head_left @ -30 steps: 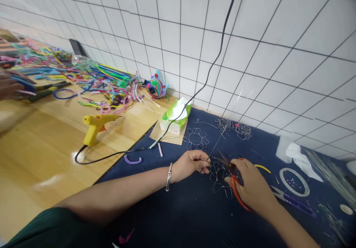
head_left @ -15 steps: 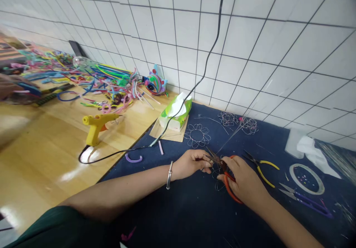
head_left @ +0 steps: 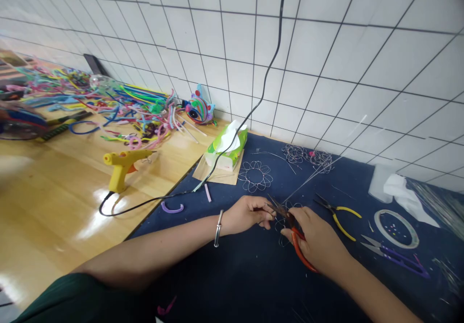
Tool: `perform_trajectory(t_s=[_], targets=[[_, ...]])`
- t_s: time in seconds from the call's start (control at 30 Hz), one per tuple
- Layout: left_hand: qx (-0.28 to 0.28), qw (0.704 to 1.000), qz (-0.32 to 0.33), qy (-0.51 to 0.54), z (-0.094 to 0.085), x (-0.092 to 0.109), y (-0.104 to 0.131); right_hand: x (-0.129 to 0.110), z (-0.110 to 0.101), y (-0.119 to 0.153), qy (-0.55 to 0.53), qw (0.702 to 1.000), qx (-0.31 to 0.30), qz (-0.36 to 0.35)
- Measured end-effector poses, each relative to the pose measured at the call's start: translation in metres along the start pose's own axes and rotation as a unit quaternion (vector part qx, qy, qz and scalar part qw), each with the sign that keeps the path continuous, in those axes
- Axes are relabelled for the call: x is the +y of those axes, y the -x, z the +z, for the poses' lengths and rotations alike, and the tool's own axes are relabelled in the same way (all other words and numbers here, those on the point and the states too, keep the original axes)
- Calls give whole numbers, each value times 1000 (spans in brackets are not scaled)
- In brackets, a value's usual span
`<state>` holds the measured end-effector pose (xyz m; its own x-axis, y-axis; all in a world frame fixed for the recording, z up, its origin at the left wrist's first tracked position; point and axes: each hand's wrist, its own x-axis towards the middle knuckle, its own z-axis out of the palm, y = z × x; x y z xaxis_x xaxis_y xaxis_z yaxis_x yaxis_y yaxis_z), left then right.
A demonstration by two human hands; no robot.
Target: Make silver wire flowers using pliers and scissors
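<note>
My right hand (head_left: 313, 236) grips a pair of orange-handled scissors (head_left: 300, 253), their dark blades pointing left and parted near my left fingertips. The fingers of my left hand (head_left: 252, 215) are pinched on a looped wire piece (head_left: 283, 238), which hangs beneath the scissors and is partly hidden by them and by my right hand. Long thin wires (head_left: 308, 180) run from the blades up toward the right. On the dark blue mat (head_left: 232, 284), a flower-shaped wire ring (head_left: 255, 176) lies just beyond my left hand.
Right of my hands are yellow-handled pliers (head_left: 339, 219), purple-handled snips (head_left: 397, 257) and a round dish of beads (head_left: 397, 228). Behind are a tissue pack (head_left: 226, 149) and wire bundles (head_left: 321, 160). A yellow glue gun (head_left: 121, 166) with a black cord and coloured pipe cleaners (head_left: 134, 105) lie left.
The long wires have swung down toward the right. Both hands keep nearly the same place, and the view has shifted slightly. At the far left, a person's blurred hand has moved mostly out of view.
</note>
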<state>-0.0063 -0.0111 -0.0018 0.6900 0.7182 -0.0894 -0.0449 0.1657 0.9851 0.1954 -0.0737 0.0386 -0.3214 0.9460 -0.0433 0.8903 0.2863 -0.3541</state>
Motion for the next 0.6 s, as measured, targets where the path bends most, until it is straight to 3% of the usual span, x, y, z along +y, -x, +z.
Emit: perform_trajectory(t_s=[0.6], targets=[[-44, 983, -133, 122, 21, 14, 15, -12, -4, 26, -237, 962, -83, 103]])
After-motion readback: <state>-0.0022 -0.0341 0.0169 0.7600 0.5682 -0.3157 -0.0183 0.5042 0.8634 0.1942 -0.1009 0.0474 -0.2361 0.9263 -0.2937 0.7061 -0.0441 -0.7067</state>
